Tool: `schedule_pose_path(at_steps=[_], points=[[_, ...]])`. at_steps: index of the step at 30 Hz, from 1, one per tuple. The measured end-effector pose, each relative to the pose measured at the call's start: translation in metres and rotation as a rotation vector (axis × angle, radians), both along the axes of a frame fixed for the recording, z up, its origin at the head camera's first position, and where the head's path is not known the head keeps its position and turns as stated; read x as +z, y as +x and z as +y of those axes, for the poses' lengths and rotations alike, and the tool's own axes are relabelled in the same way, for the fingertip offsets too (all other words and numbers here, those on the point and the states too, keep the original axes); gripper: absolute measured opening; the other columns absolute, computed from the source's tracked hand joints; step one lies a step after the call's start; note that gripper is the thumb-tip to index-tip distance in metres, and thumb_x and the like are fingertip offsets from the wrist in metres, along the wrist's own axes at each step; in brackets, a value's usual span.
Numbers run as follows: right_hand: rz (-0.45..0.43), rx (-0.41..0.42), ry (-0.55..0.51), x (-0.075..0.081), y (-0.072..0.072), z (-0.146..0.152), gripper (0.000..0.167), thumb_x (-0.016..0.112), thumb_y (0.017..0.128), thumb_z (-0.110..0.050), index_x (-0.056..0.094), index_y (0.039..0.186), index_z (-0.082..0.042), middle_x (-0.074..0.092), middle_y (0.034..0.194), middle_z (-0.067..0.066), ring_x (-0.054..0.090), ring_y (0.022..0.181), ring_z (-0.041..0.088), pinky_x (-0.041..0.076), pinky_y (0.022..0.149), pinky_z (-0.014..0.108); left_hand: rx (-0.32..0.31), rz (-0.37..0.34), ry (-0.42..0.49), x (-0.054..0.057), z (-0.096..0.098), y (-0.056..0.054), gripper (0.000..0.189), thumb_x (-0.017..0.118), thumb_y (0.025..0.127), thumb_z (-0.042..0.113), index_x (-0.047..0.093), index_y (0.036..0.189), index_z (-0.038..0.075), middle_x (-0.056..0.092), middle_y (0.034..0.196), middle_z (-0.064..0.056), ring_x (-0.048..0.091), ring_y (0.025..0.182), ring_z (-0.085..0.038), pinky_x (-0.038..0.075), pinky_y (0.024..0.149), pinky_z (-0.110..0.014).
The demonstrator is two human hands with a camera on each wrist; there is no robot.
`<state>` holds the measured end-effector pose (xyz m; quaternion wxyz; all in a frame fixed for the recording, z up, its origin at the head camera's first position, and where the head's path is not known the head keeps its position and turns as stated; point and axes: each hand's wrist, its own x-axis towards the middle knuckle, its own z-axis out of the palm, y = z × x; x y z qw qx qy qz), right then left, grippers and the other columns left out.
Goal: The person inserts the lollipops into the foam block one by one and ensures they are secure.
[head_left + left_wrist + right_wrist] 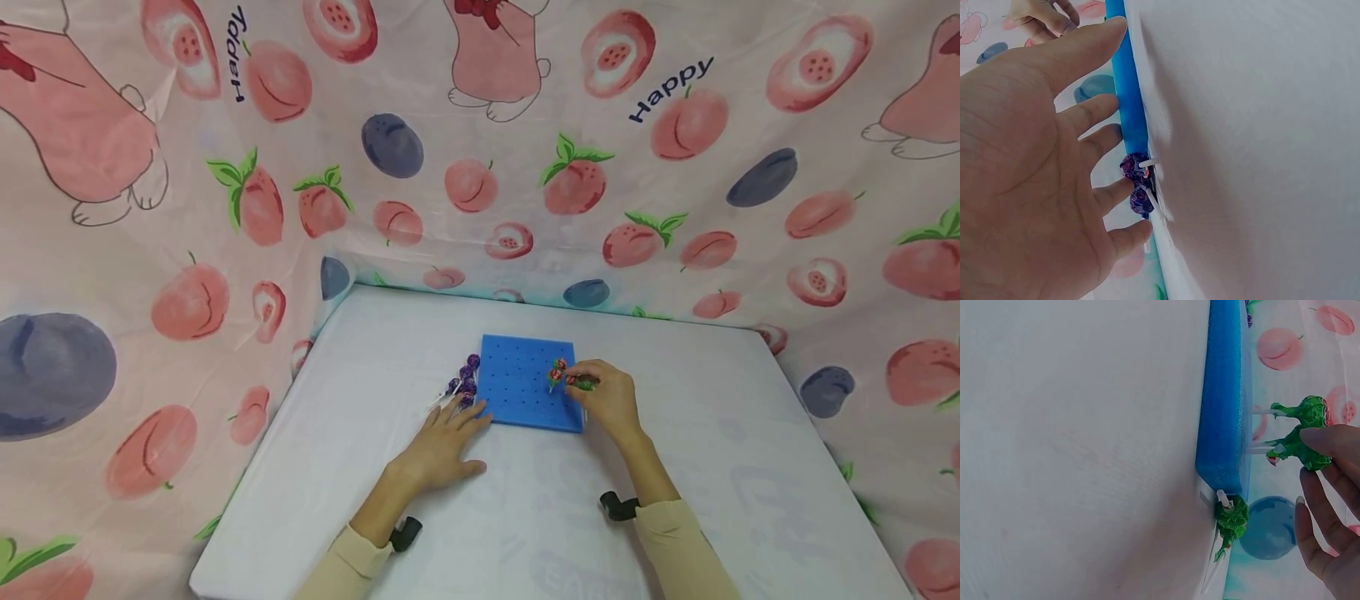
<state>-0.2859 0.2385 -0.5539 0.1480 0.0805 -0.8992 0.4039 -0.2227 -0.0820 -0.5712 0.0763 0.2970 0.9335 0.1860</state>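
Observation:
A blue foam board (525, 412) with rows of small holes lies flat on the table. Green-and-red wrapped lollipops (556, 372) stand upright in its right part, their white sticks reaching down to the board. My right hand (609, 398) pinches a green-wrapped lollipop (1300, 450) between thumb and fingers, its stick at the board's surface. Another green lollipop (1232, 517) lies on the table by the board's edge. My left hand (435, 446) is spread flat, fingertips at the board's near left corner and by the purple-wrapped lollipops (1140, 181), which lie in a pile left of the board.
The white table (360, 350) carries the board near its middle. A fruit-patterned cloth (472, 183) rises along the table's back and sides. Dark wrist cameras (618, 506) sit on both forearms.

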Motion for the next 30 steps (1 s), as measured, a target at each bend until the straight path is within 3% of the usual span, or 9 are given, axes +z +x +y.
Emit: schedule_pose_path(at_steps=[17,25,30], points=[[0.013,0.005,-0.019,0.001,0.002,0.006,0.029,0.091,0.083,-0.018,0.080,0.108,-0.008,0.074,0.114,0.009,0.071,0.101,0.036,0.059,0.086,0.055,-0.011,0.000,0.005,0.001,-0.001,-0.001,0.076,0.071,0.098,0.045,0.042,0.161,0.015,0.028,0.171,-0.008,0.012,0.159,-0.042,0.016,0.123,-0.069],[0.113,-0.015,0.020,0.001,-0.002,0.011,0.014,0.076,0.097,-0.017,0.078,0.105,-0.006,0.075,0.105,0.010,0.072,0.094,0.029,0.060,0.084,0.053,-0.009,0.004,0.000,0.000,-0.001,-0.001,0.076,0.071,0.098,0.046,0.042,0.161,0.015,0.028,0.171,-0.008,0.013,0.159,-0.042,0.016,0.123,-0.069],[0.114,-0.043,0.039,0.001,-0.005,0.017,0.013,0.074,0.098,-0.014,0.078,0.106,-0.004,0.076,0.104,0.012,0.073,0.094,0.031,0.060,0.084,0.053,-0.011,0.006,0.002,0.001,-0.001,-0.001,0.076,0.071,0.098,0.046,0.043,0.161,0.015,0.028,0.171,-0.008,0.013,0.159,-0.042,0.016,0.123,-0.069]])
